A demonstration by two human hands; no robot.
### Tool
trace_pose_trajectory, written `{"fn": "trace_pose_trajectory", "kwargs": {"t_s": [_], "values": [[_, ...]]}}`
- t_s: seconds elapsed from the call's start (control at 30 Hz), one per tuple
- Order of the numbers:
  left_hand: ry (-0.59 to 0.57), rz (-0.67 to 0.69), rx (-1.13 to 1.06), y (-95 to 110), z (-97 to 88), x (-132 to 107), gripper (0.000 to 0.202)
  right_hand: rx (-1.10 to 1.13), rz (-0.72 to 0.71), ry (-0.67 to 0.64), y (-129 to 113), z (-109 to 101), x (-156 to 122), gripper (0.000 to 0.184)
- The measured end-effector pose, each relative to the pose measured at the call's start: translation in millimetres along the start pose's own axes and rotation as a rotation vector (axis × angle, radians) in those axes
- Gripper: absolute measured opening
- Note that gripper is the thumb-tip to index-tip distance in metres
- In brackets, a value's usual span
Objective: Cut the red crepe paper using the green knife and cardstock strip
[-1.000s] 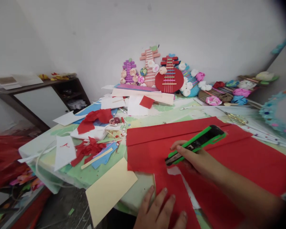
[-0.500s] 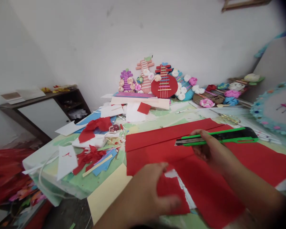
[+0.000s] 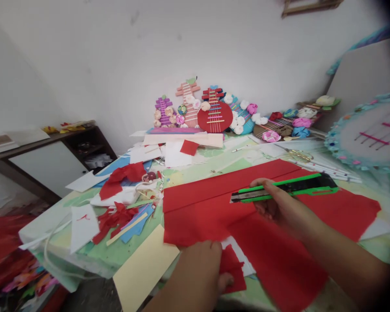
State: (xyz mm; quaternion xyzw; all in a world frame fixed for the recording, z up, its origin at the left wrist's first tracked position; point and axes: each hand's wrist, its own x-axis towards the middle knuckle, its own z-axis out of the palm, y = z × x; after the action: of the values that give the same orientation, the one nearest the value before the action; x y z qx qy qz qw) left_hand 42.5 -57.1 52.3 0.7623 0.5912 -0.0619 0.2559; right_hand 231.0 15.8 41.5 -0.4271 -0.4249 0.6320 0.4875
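Note:
My right hand (image 3: 279,208) is wrapped round a green and black utility knife (image 3: 299,186), its blade pointing left above a large red paper sheet (image 3: 195,223). The sheet has a fold or seam line along its far side and a flap hanging toward me. My left hand (image 3: 199,266) is at the sheet's near edge, fingers curled and thumb apart below them. It grips a small torn piece of red paper (image 3: 232,271); the fingertips are partly hidden. White paper (image 3: 245,255) shows between that piece and the flap.
Red and blue scraps (image 3: 117,221) litter the table's left side beside a cream card (image 3: 143,268). Decorated paper lutes (image 3: 214,117) lean on the wall. Gold scissors (image 3: 299,155) lie behind the red sheet. A round fringed craft (image 3: 370,134) stands at right.
My left hand has drawn its fingers in at the near edge of the red paper, and the small piece has shifted. The knife stays in my right hand. The whole view has shifted slightly.

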Motion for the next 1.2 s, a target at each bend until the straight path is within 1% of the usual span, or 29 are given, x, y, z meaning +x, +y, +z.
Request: {"fn": "trace_pose_trajectory", "kwargs": {"t_s": [0.03, 0.1, 0.17, 0.33, 0.43, 0.5, 0.53, 0.57, 0.6, 0.67, 0.73, 0.8, 0.87, 0.93, 0.97, 1.03, 1.07, 1.13, 1.2], "values": [[0.016, -0.006, -0.025, -2.9, 4.3, 1.3, 0.024, -0.009, -0.001, 0.005, -0.2, -1.1, -1.1, 0.031], [0.061, 0.033, -0.082, -9.8, 10.4, 3.6, 0.021, -0.031, -0.011, 0.018, -1.2, -3.2, -3.1, 0.031], [0.087, 0.090, -0.128, -16.3, 9.7, 5.8, 0.021, -0.058, -0.025, 0.026, -3.3, -4.6, -4.7, 0.030], [0.118, 0.170, -0.273, -24.5, -13.5, 14.8, 0.012, -0.143, -0.068, 0.032, -9.8, -4.5, -4.6, 0.030], [0.150, 0.231, -0.243, -21.9, -19.4, 16.0, 0.016, -0.122, -0.068, 0.053, -9.4, -1.2, -2.1, 0.031], [0.159, 0.252, -0.149, -17.4, -14.5, 12.3, 0.028, -0.076, -0.051, 0.092, -6.3, 1.2, -0.3, 0.031], [0.143, 0.248, -0.094, -14.9, -10.3, 9.7, 0.034, -0.049, -0.039, 0.109, -4.2, 2.3, 0.7, 0.030], [0.119, 0.231, -0.044, -12.6, -5.6, 7.1, 0.036, -0.021, -0.030, 0.122, -2.1, 3.1, 1.7, 0.030], [0.087, 0.207, -0.004, -10.7, -0.9, 4.9, 0.034, 0.007, -0.022, 0.125, -0.4, 3.7, 2.9, 0.029], [0.043, 0.178, 0.043, -8.8, 7.3, 2.2, 0.024, 0.054, -0.011, 0.110, 0.2, 4.8, 6.2, 0.027], [0.038, 0.188, 0.042, -9.5, 13.0, 2.4, 0.014, 0.082, -0.010, 0.082, -5.5, 6.6, 10.7, 0.026], [0.054, 0.210, 0.019, -11.8, 16.0, 4.3, 0.006, 0.106, -0.034, 0.065, -19.1, 10.1, 15.9, 0.024], [0.078, 0.229, -0.022, -14.8, 15.6, 6.6, 0.004, 0.147, -0.103, 0.069, -38.4, 15.2, 20.4, 0.023], [0.118, 0.248, -0.075, -18.5, 9.8, 8.6, 0.006, 0.178, -0.182, 0.083, -57.6, 21.1, 22.7, 0.023], [0.143, 0.254, -0.107, -20.8, 4.0, 9.7, 0.007, 0.183, -0.223, 0.103, -65.0, 24.0, 22.8, 0.024], [0.187, 0.255, -0.174, -26.9, -13.7, 13.1, 0.010, 0.170, -0.262, 0.138, -71.9, 29.5, 20.7, 0.026], [0.198, 0.248, -0.211, -30.7, -25.1, 15.9, 0.011, 0.144, -0.258, 0.152, -71.1, 31.9, 18.6, 0.027], [0.222, 0.259, -0.299, -39.6, -49.6, 24.7, 0.015, 0.060, -0.202, 0.160, -62.1, 36.0, 12.6, 0.028], [0.235, 0.232, -0.291, -49.0, -70.6, 38.0, 0.019, -0.016, -0.120, 0.136, -47.7, 38.7, 5.0, 0.030]]}}
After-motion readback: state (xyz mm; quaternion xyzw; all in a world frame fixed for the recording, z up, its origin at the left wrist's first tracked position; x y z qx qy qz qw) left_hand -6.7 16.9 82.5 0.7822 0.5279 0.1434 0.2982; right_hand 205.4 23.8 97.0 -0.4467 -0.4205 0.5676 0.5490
